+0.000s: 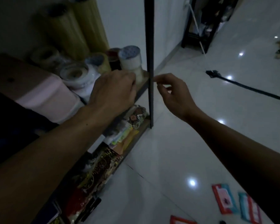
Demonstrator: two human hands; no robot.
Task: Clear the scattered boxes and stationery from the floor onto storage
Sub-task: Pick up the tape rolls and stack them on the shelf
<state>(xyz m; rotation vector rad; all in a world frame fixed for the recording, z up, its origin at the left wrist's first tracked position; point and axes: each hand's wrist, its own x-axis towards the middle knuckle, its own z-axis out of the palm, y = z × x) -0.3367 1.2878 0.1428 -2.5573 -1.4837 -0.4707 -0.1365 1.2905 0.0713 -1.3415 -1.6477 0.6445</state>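
Note:
The room is dim. My left hand (113, 89) reaches onto the middle board of a shelf unit (142, 89), its fingers curled round the base of a pale roll (140, 75); the fingertips are hidden. A second white roll (130, 58) stands on top of it. My right hand (173, 94) hovers just right of the shelf's black post (149, 46), fingers loosely bent and holding nothing. Three red and teal flat packets (223, 199) (249, 207) (183, 221) lie on the white tiled floor at the lower right.
More tape rolls (74, 73), a pink box (44, 96) and yellow rolled mats (81, 29) crowd the shelf. Lower boards hold patterned packets (95, 173). A black pole (246, 86) lies on the floor at right, and a dark rack (202, 29) stands at the back.

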